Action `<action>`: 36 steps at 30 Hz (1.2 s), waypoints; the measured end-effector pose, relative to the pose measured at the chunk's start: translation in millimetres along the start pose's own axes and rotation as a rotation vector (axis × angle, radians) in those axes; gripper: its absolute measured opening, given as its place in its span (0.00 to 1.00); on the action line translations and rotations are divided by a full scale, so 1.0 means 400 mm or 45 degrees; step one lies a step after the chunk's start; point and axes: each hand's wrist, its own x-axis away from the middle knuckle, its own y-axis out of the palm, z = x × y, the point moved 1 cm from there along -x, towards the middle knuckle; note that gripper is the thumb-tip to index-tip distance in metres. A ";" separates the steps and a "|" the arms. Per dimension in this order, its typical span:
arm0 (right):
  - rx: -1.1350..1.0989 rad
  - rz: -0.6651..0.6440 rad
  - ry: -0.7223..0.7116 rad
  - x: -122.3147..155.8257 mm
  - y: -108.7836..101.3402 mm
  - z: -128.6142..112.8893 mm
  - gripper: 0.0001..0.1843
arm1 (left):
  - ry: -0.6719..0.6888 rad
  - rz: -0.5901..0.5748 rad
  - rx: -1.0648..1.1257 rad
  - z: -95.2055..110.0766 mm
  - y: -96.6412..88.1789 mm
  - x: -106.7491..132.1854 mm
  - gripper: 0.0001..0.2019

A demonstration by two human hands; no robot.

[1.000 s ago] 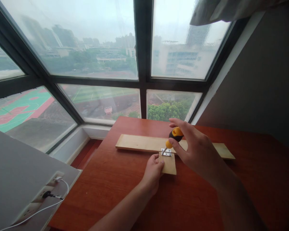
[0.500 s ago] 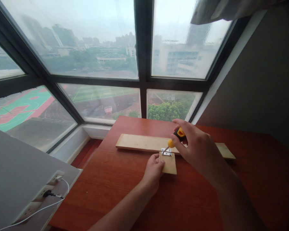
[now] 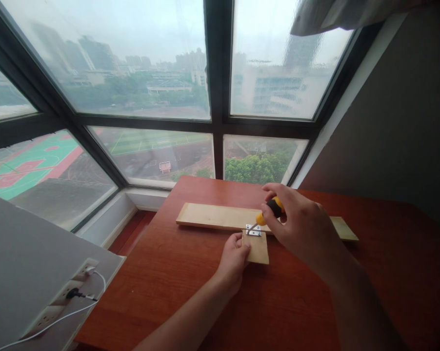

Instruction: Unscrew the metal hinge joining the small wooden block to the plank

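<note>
My right hand (image 3: 298,217) grips a yellow and black screwdriver (image 3: 274,208), tilted with its shaft pointing down and left. The tip meets the left part of a silver metal hinge (image 3: 254,230). That hinge spans the joint between a long pale wooden board (image 3: 216,217) and a small wooden piece (image 3: 257,251). Around the left edge of the small piece, my left hand (image 3: 234,256) is closed, thumb on top. My right hand and forearm hide part of the long board, whose right end shows beyond them.
Everything lies on a reddish-brown wooden table (image 3: 161,292). Large windows with dark frames (image 3: 218,97) stand behind it. At the lower left, a wall carries sockets (image 3: 64,292) with plugs and a white cable (image 3: 59,319). Grey fabric (image 3: 337,17) hangs at the upper right.
The screwdriver handle has turned in my right hand, and those fingers have shifted slightly. My left hand and the boards stay in place.
</note>
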 end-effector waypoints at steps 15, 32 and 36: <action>-0.078 -0.019 0.002 0.002 -0.004 -0.007 0.19 | -0.003 0.016 0.012 -0.003 -0.004 -0.004 0.19; 0.360 0.076 0.078 -0.002 -0.001 0.014 0.20 | 0.013 0.020 -0.019 -0.006 -0.007 -0.004 0.18; 0.172 0.064 0.031 -0.005 0.004 0.010 0.20 | 0.020 0.007 -0.019 -0.004 -0.005 -0.003 0.18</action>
